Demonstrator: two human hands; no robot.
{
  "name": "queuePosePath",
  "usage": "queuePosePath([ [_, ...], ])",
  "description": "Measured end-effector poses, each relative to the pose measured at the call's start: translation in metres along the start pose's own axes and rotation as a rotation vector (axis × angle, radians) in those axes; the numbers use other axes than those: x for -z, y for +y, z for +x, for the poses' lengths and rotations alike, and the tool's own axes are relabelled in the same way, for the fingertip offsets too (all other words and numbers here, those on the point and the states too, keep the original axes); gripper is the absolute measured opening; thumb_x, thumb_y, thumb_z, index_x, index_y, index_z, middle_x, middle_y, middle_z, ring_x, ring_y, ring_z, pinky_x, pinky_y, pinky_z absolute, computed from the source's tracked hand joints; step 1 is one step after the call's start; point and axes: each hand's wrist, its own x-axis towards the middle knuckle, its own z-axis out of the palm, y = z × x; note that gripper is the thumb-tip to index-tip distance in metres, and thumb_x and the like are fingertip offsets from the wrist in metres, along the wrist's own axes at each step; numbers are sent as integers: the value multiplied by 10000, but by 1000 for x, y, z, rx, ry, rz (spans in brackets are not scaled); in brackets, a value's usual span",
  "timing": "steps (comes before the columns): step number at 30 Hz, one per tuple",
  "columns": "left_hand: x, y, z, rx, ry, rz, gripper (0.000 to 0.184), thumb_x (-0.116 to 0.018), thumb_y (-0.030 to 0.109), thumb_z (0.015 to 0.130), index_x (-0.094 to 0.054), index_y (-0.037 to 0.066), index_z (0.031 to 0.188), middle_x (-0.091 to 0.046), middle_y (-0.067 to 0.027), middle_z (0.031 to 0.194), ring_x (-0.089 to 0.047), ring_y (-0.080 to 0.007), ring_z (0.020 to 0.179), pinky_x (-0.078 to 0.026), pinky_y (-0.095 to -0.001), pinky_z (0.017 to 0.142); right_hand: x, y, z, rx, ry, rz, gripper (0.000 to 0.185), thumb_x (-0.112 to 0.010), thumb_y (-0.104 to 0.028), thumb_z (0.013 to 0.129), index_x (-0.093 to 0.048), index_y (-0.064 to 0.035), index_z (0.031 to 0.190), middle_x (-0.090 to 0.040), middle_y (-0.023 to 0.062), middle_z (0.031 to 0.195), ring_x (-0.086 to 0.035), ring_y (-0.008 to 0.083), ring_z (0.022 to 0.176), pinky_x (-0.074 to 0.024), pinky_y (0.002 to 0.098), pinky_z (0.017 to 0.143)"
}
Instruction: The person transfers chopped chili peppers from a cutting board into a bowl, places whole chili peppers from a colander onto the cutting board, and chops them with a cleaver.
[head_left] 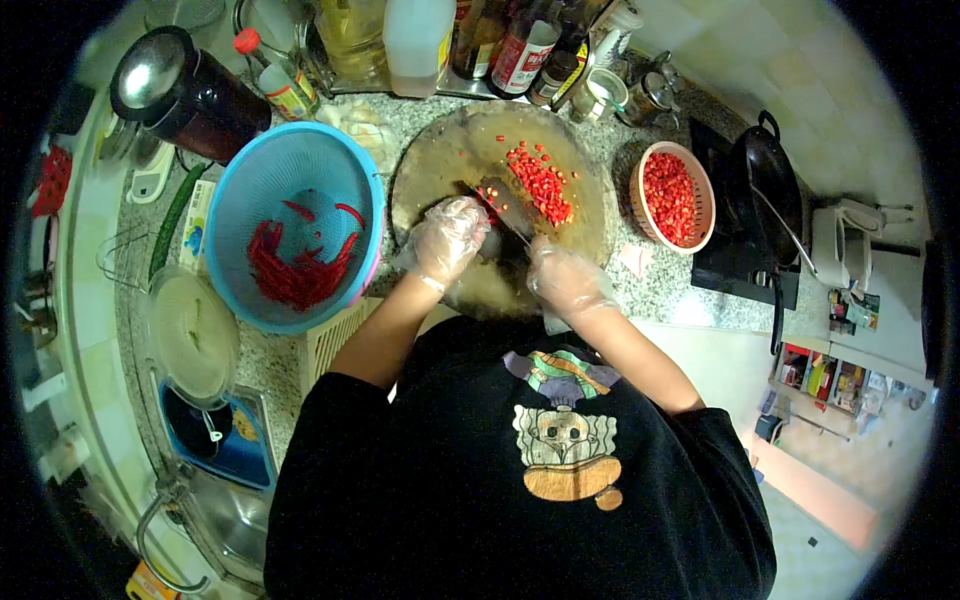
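Note:
My right hand (566,280), in a clear plastic glove, is closed round the handle of a kitchen knife (512,218). The dark blade lies across the round wooden chopping board (430,150). Beside the blade, my gloved left hand (450,238) rests on the board with its fingers curled over a red chili pepper (490,212), mostly hidden by the fingertips. Small cut bits lie around the knife's tip. Past the blade is a heap of chopped red chili (543,185).
To the left, a blue colander (226,180) holds whole red chilies (300,268). A pink basket (706,215) of chopped chili (670,195) stands on the right, near a black wok (765,165). Bottles, including a clear jug (418,45), line the back. The sink (235,520) is lower left.

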Motion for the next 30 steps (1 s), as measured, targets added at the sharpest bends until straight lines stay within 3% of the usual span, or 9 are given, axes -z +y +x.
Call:
queuePosePath([
  [5,-10,-12,0,-45,31,5,115,-622,130,749,-670,102,850,-666,-107,942,-630,-333,864,-517,-423,731,-2,-13,34,27,28,15,182,-454,-99,875,-574,5,964,-695,251,893,-698,391,868,-551,488,776],
  [8,-12,-12,-2,-19,28,-10,123,-627,129,760,-677,109,871,-669,-104,955,-632,-327,880,-518,-420,743,6,-11,31,-7,-62,26,215,-445,-97,890,-584,11,1014,-689,250,1003,-681,395,956,-537,476,849],
  [10,-7,-6,-3,62,-26,-47,129,-629,130,771,-684,116,886,-672,-99,968,-634,-322,892,-519,-420,757,-8,7,24,14,-39,19,204,-467,-111,888,-585,5,1008,-690,250,978,-678,397,951,-535,479,842],
  [14,-4,1,-5,-65,121,-8,132,-631,125,784,-679,121,906,-674,-91,930,-638,-326,839,-514,-430,734,-8,21,3,15,22,52,170,-505,-132,879,-579,-15,978,-689,248,906,-681,400,901,-535,494,806],
  [18,-9,-3,-7,-9,81,-31,144,-633,125,782,-681,118,917,-679,-90,953,-645,-328,853,-523,-428,752,-7,16,-2,39,75,20,136,-507,-144,878,-563,-32,929,-691,230,846,-690,396,822,-545,506,742],
  [30,-1,1,-5,75,-12,-20,172,-674,151,761,-698,93,921,-689,-113,993,-651,-341,890,-535,-430,778,12,1,-5,-28,-64,-67,171,-483,-129,887,-574,-30,992,-704,234,898,-708,385,836,-562,497,731],
])
